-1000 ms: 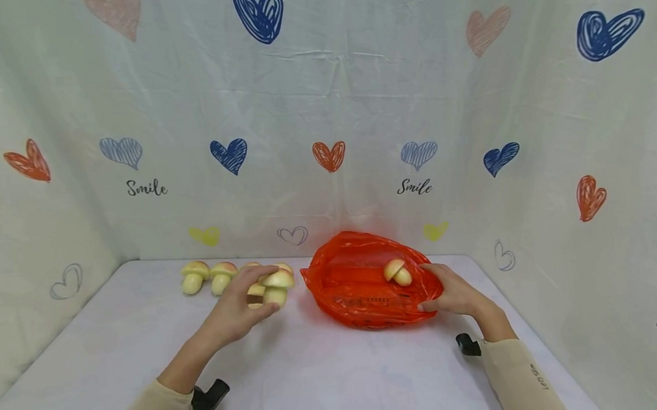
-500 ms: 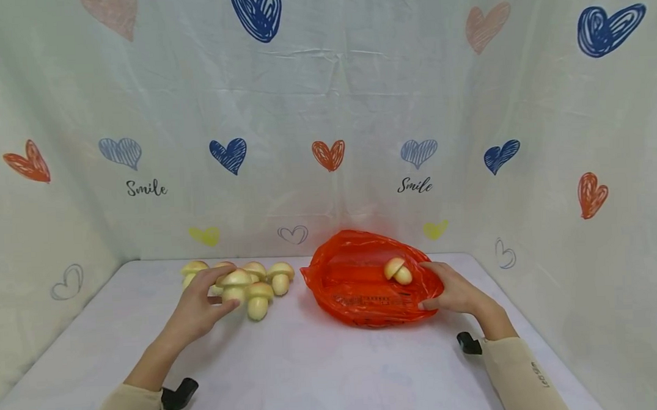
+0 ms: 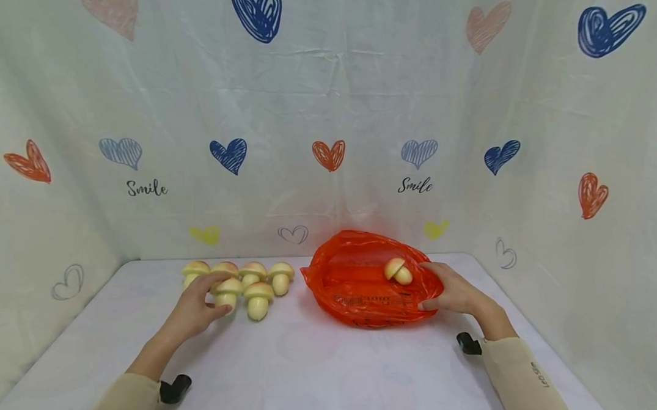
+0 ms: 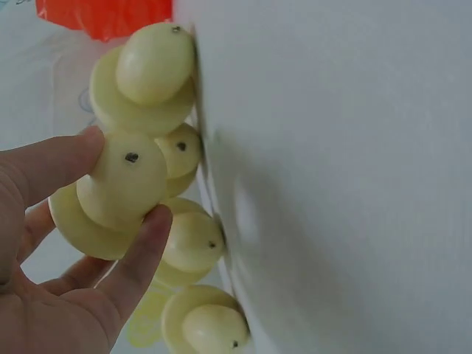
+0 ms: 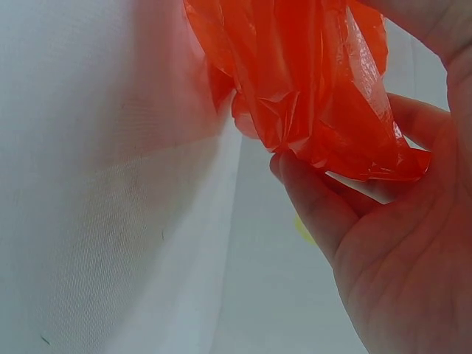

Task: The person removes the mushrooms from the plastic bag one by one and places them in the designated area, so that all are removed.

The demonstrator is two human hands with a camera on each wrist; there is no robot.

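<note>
My left hand (image 3: 192, 309) pinches a toy mushroom (image 4: 122, 181) with a pale stem and a rounded yellowish cap, stem down at the front of a small group. Its thumb and fingertips lie on the stem and cap. Close beside it stands another mushroom (image 3: 258, 301), with several more in a row behind. To the right, my right hand (image 3: 456, 290) grips the side edge of a red plastic bag (image 3: 361, 313), whose mouth faces me. One mushroom (image 3: 399, 271) lies tilted inside the bag. In the right wrist view the bag's crumpled film (image 5: 317, 88) runs between thumb and fingers.
A white-covered table (image 3: 336, 376) reaches back to a pale curtain (image 3: 324, 95) printed with hearts, which also hangs along both sides. Each wrist wears a black camera mount, such as the left one (image 3: 175, 389).
The left hand has carried its mushroom leftward and down, from near the bag to beside the front mushroom of the group. The right hand and the bag have stayed in place.
</note>
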